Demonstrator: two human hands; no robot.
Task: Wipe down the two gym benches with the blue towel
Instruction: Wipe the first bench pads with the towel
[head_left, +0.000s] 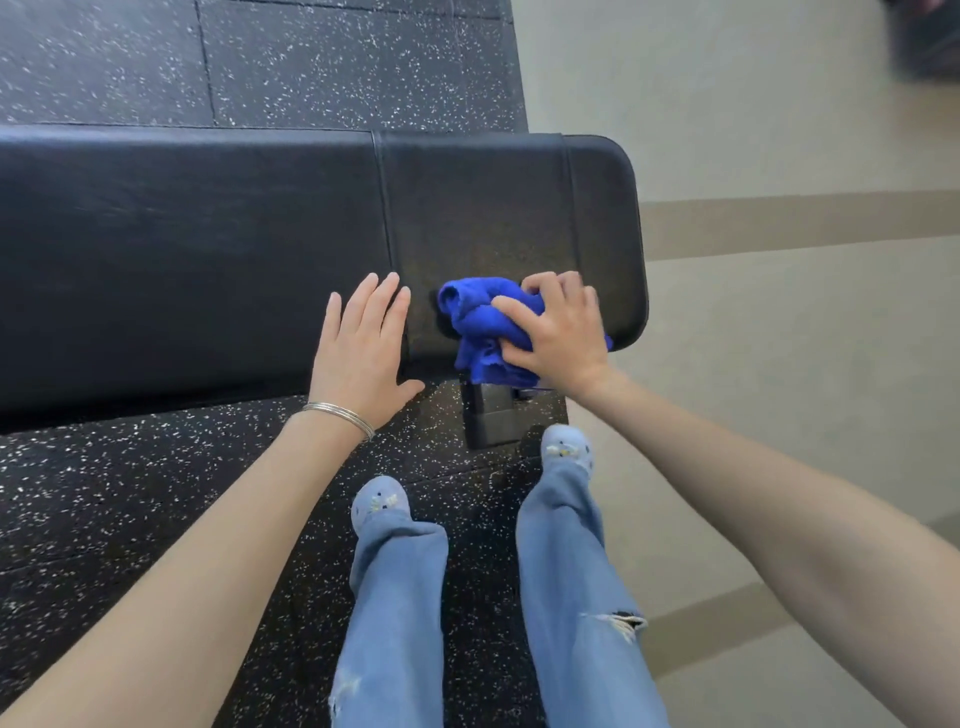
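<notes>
A long black padded gym bench (208, 249) runs across the view from the left edge to its rounded right end. The bunched blue towel (475, 325) lies on the bench's near right part, hanging a little over the front edge. My right hand (558, 332) presses on the towel with its fingers curled into the cloth. Just left of the towel, my left hand (363, 348) rests flat on the pad, fingers spread, with thin bangles at its wrist. Only one bench shows.
The bench stands on black speckled rubber flooring (104, 493); its black metal foot (488, 421) sticks out below the towel. Beige floor (779, 364) with darker stripes lies to the right. My legs in blue jeans and light slippers (379, 501) stand close to the bench.
</notes>
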